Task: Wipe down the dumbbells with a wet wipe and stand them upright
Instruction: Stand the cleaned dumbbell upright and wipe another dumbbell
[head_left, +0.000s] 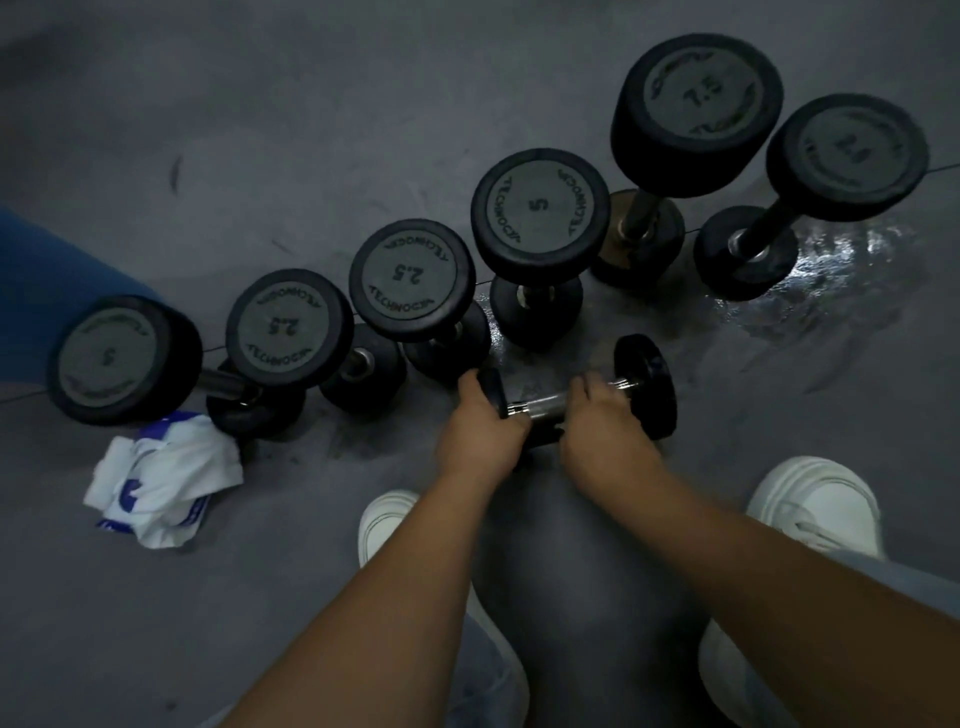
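Six upright dumbbells (540, 249) in a row across the floor (260, 130), wet patch (831, 270) toward its right side. Seventh dumbbell (587, 397) lies flat, near the row's middle. Left hand (480, 434) wraps one end, right hand (605, 426) curls over the handle. Wipe pack (161, 480) aside. Risk: slick chrome slipping when tipped upright, knocking neighbours.

Bare forearms, white shoes (821, 501)

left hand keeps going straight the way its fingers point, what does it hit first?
Probably the base of the upright 2.5 dumbbell. The left hand grips the lying dumbbell at its left end, fingers pointing up-frame; that base sits just beyond. Depth is unclear.
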